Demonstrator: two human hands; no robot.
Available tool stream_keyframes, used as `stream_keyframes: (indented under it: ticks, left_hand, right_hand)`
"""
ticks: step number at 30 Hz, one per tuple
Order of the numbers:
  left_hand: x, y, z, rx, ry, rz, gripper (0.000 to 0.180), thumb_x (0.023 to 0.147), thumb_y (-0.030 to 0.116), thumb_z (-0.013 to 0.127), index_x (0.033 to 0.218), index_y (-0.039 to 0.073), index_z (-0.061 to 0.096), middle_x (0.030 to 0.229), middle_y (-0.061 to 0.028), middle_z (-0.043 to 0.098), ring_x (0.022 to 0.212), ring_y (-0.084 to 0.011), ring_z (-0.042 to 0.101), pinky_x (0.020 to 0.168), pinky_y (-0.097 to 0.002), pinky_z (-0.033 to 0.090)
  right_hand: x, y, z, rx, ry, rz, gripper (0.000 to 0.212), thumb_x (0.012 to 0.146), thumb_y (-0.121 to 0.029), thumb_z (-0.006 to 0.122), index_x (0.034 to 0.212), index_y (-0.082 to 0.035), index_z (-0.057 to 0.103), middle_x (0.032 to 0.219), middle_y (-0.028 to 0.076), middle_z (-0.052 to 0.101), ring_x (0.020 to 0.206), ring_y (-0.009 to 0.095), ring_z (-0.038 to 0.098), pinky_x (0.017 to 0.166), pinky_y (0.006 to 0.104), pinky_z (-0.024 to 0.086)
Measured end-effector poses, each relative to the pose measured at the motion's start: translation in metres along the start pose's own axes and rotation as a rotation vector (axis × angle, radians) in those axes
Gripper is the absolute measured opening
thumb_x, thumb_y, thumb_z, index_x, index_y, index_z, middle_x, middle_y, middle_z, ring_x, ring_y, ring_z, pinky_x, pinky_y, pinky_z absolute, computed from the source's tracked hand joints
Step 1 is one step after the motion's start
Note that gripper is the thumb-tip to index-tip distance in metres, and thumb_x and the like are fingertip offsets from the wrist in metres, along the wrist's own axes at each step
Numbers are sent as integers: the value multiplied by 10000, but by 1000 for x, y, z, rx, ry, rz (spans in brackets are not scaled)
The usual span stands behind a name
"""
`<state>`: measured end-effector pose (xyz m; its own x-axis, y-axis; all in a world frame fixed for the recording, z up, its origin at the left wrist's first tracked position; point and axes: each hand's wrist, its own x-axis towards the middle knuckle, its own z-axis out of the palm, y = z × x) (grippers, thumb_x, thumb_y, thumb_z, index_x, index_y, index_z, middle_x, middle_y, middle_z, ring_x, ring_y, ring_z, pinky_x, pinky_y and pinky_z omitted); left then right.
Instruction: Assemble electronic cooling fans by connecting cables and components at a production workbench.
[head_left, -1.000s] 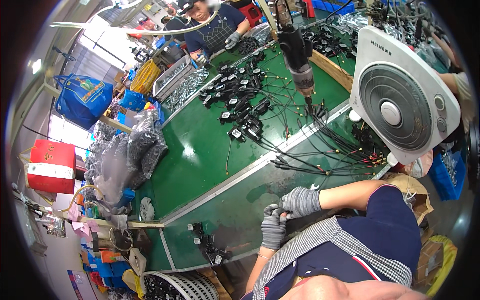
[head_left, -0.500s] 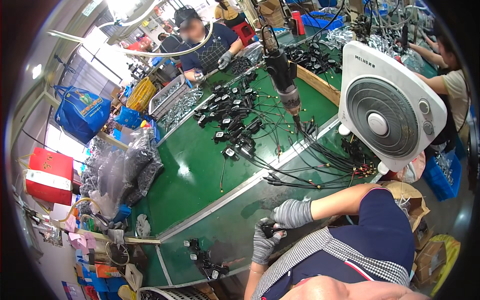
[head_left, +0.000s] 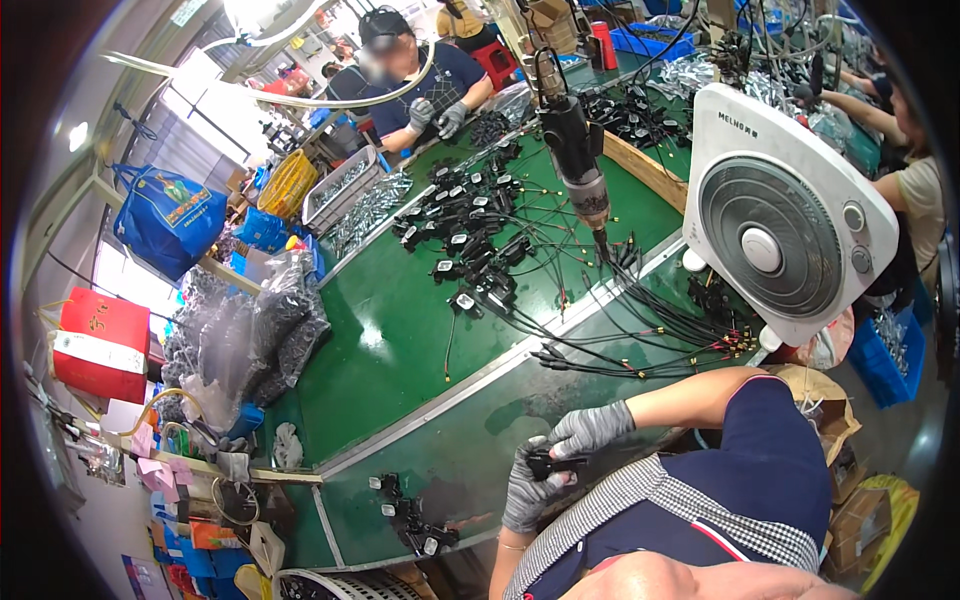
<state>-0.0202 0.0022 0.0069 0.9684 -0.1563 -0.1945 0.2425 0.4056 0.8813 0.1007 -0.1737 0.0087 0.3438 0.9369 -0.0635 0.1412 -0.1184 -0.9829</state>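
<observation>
At the near edge of the bench, my left hand (head_left: 530, 492), in a grey knit glove, is closed around a small black plastic part (head_left: 545, 464). My right hand (head_left: 590, 430), gloved the same way, has its fingertips on the part's upper side, so both hands hold it. The gloves hide much of its shape. Left of my hands lies a small group of similar black parts (head_left: 410, 520) with pale square faces. Ahead and to the right, a bundle of black cables (head_left: 650, 330) with red and yellow connector ends rests across the metal strip.
A black power screwdriver (head_left: 575, 160) hangs over the green bench (head_left: 370, 390). Beyond the metal strip lie many black parts (head_left: 465, 225). A white box fan (head_left: 780, 215) stands at right. Across the bench, a gloved co-worker (head_left: 425, 85) sits near a grey crate (head_left: 340, 190) of metal pieces.
My right fingers have shifted slightly over the black part, which both hands still hold. The co-worker across the bench has lifted one hand. The whole view has shifted a little.
</observation>
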Motion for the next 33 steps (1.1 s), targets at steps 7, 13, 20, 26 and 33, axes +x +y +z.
stream_keyframes:
  ticks: [7,13,20,26,33]
  left_hand:
    - [-5,0,8,-30,-2,25,577,746,-77,713,1224,87,434,1088,-100,580,969,-205,618,825,-329,550]
    - [5,-4,-8,115,130,14,542,715,-11,765,1157,85,467,1028,-103,618,866,-171,639,650,-266,554]
    - [35,-24,-6,110,226,172,413,754,-25,722,1075,78,483,1018,-48,585,874,-137,588,704,-269,511]
    - [26,-27,3,-60,247,26,426,739,-50,723,1074,78,493,958,-14,567,845,-116,561,764,-274,500]
    - [32,-26,16,226,262,233,349,787,-7,688,1071,66,498,981,-28,575,857,-109,550,794,-257,479]
  right_hand:
    - [-2,-5,1,-33,-54,54,417,919,-400,517,882,-1,633,835,206,641,767,362,617,677,426,466]
    - [6,-22,-8,-440,308,-211,266,912,-253,562,779,-22,560,606,128,471,604,323,527,553,394,415]
    - [7,-67,13,-121,732,-708,223,872,-135,607,705,-33,500,605,115,445,515,320,471,478,395,362]
    - [20,-35,24,-152,939,-697,178,890,-136,569,749,-32,537,627,107,477,514,296,491,487,367,395]
    - [9,-41,27,3,910,-575,125,884,-141,588,810,-45,561,679,97,526,574,268,534,519,341,414]
